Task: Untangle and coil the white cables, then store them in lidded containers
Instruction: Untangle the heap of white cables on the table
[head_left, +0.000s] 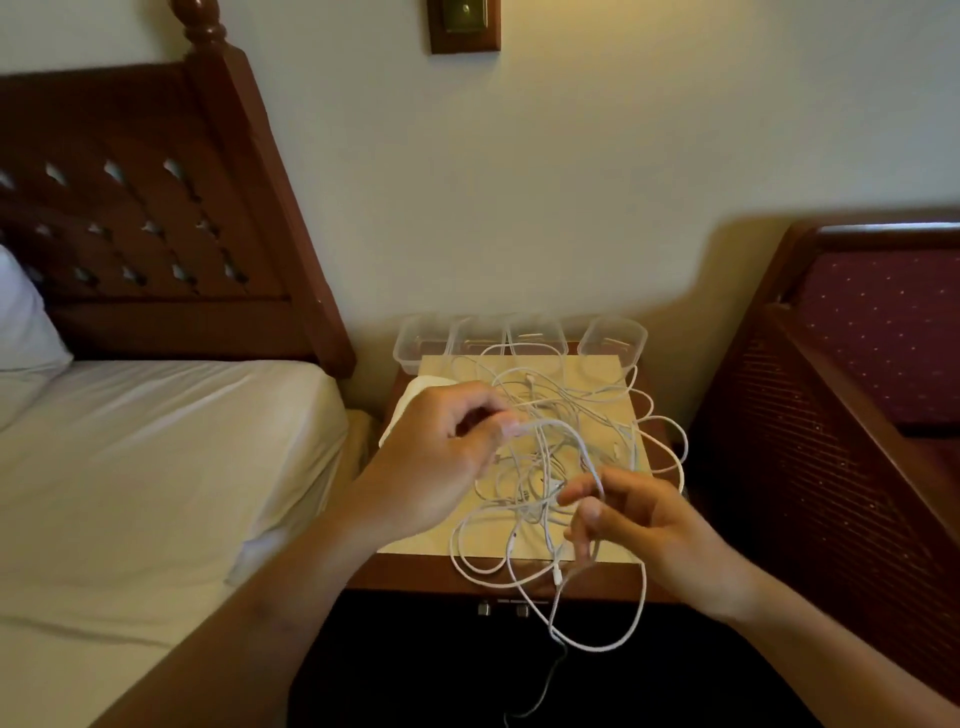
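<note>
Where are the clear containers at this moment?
In the head view, the clear containers stand in a row at the far edge of the nightstand, against the wall, just behind the tangled white cables and right of the headboard.

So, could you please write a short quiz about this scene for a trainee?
1. True or false: the white cables lie neatly coiled on the nightstand.
2. Which hand pinches a cable? A) only the left hand B) only the right hand C) both hands
3. Which piece of furniture stands to the left of the nightstand?
Key: 1 false, they are tangled; 2 C; 3 the bed.
</note>
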